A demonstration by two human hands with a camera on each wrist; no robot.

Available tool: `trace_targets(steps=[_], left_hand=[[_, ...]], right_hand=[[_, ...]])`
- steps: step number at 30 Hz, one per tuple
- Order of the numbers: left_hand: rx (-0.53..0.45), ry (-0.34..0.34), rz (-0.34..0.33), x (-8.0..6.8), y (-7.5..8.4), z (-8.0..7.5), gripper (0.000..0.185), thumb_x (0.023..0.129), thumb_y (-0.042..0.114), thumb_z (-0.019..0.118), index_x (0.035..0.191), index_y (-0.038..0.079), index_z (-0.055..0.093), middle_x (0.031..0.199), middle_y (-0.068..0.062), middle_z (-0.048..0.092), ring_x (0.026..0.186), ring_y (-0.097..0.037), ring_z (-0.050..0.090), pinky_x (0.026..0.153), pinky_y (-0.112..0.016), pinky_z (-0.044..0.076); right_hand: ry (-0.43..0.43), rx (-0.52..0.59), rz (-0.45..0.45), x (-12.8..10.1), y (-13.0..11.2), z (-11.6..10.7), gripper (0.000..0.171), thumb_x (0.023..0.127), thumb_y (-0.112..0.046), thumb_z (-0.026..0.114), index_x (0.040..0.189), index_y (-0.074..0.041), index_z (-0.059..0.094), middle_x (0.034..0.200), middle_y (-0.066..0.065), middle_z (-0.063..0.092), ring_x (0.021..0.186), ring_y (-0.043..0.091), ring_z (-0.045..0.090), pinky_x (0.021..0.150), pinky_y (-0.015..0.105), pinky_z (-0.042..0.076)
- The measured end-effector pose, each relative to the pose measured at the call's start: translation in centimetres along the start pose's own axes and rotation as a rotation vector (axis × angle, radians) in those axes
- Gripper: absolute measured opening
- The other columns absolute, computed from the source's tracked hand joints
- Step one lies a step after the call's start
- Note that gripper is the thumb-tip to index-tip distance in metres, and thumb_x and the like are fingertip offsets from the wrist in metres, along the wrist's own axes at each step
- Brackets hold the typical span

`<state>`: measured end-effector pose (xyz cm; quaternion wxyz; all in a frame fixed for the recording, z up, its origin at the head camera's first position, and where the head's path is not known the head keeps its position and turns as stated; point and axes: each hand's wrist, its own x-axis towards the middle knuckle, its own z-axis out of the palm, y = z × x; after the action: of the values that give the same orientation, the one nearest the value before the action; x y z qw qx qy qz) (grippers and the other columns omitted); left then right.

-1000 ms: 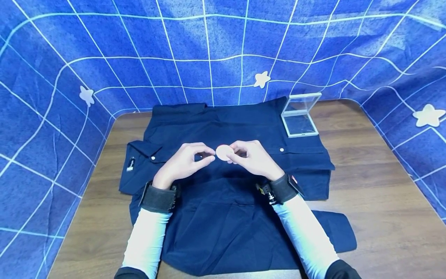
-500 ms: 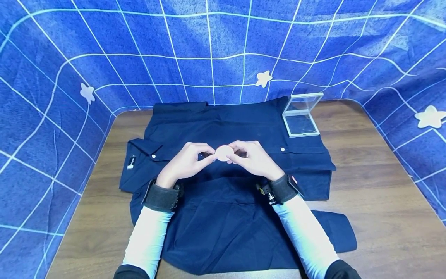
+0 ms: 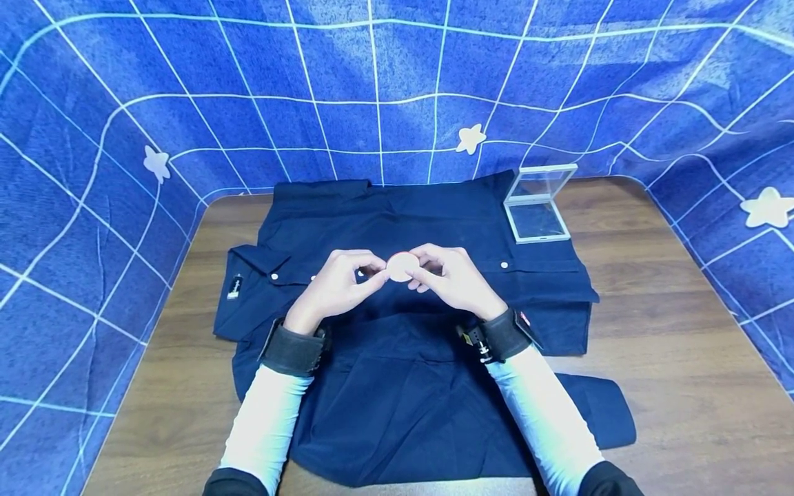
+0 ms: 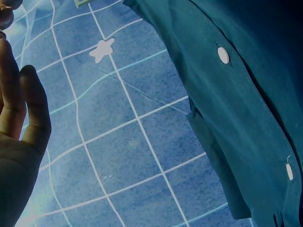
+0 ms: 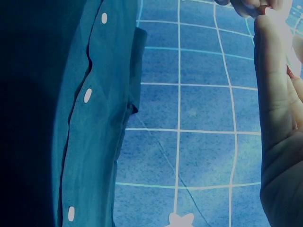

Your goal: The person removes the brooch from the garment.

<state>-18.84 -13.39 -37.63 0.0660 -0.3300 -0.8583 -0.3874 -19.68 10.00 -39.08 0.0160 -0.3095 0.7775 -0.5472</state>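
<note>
Fingers of both hands pinch a small round disc [image 3: 401,266]: right hand [image 3: 453,279] & left hand [image 3: 338,284] curled on its edges, held just above the dark shirt [image 3: 397,386]. Risk: light pinch slips, disc drops into shirt folds.

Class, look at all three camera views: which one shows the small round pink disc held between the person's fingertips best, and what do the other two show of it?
The head view shows it best: the pink disc appears whole, pinched between the left hand and right hand above the dark shirt. The right wrist view catches only a bright sliver at the fingertips; the left wrist view shows none of it plainly.
</note>
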Motion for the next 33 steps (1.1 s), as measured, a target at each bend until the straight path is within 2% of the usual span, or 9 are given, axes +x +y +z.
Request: trace_targets(steps=[6, 11, 15, 18, 22, 26, 33], left_hand=[[-0.015, -0.014, -0.027, -0.04, 0.16, 0.01, 0.010, 0.091, 0.014, 0.068, 0.095, 0.008, 0.075, 0.085, -0.003, 0.071, 0.078, -0.013, 0.062, 0.073, -0.030, 0.054], [-0.022, -0.030, -0.022, -0.09, 0.24, -0.11, 0.011, 0.091, 0.014, 0.068, 0.096, 0.008, 0.076, 0.084, -0.002, 0.071, 0.078, -0.013, 0.061, 0.073, -0.029, 0.053], [-0.016, -0.033, -0.015, -0.12, 0.20, -0.13, 0.011, 0.091, 0.014, 0.068, 0.096, 0.008, 0.076, 0.084, -0.002, 0.071, 0.078, -0.013, 0.062, 0.074, -0.030, 0.053], [-0.016, -0.035, -0.010, -0.17, 0.17, -0.14, 0.011, 0.091, 0.013, 0.068, 0.096, 0.007, 0.076, 0.085, -0.003, 0.071, 0.078, -0.013, 0.062, 0.075, -0.034, 0.055], [-0.007, -0.037, 0.012, -0.16, 0.25, -0.13, 0.010, 0.091, 0.012, 0.068, 0.094, 0.006, 0.075, 0.085, -0.004, 0.071, 0.078, -0.014, 0.063, 0.075, -0.040, 0.056], [0.008, -0.040, 0.033, -0.15, 0.40, -0.13, 0.009, 0.091, 0.012, 0.068, 0.092, 0.007, 0.075, 0.083, -0.003, 0.071, 0.077, -0.013, 0.063, 0.074, -0.036, 0.056], [0.014, -0.040, 0.035, -0.19, 0.39, -0.13, 0.009, 0.091, 0.014, 0.068, 0.092, 0.009, 0.076, 0.082, -0.001, 0.071, 0.076, -0.011, 0.062, 0.073, -0.029, 0.054]], right_hand=[[-0.004, 0.014, 0.022, -0.05, -0.07, -0.05, 0.019, 0.097, -0.016, 0.062, 0.110, -0.003, 0.067, 0.090, 0.012, 0.074, 0.074, 0.022, 0.073, 0.066, 0.029, 0.059], [-0.018, 0.030, 0.030, -0.13, -0.27, -0.03, 0.018, 0.097, -0.014, 0.062, 0.109, -0.001, 0.066, 0.090, 0.015, 0.074, 0.075, 0.030, 0.073, 0.067, 0.029, 0.060], [-0.019, 0.032, 0.035, -0.10, -0.29, 0.08, 0.017, 0.096, -0.012, 0.062, 0.109, 0.000, 0.066, 0.090, 0.016, 0.073, 0.074, 0.030, 0.073, 0.066, 0.029, 0.059], [-0.022, 0.032, 0.043, -0.13, -0.28, 0.13, 0.017, 0.096, -0.013, 0.062, 0.108, -0.001, 0.066, 0.089, 0.016, 0.073, 0.073, 0.028, 0.073, 0.066, 0.029, 0.059], [-0.025, 0.031, 0.046, -0.23, -0.36, 0.14, 0.017, 0.096, -0.015, 0.063, 0.108, -0.003, 0.067, 0.087, 0.015, 0.073, 0.073, 0.033, 0.072, 0.065, 0.030, 0.059], [-0.034, 0.023, 0.041, -0.30, -0.38, 0.08, 0.017, 0.096, -0.017, 0.063, 0.107, -0.004, 0.067, 0.087, 0.017, 0.073, 0.073, 0.037, 0.071, 0.065, 0.030, 0.059], [-0.032, 0.006, 0.027, -0.29, -0.39, 0.13, 0.017, 0.096, -0.019, 0.064, 0.104, -0.005, 0.067, 0.085, 0.015, 0.073, 0.072, 0.032, 0.072, 0.066, 0.030, 0.059]])
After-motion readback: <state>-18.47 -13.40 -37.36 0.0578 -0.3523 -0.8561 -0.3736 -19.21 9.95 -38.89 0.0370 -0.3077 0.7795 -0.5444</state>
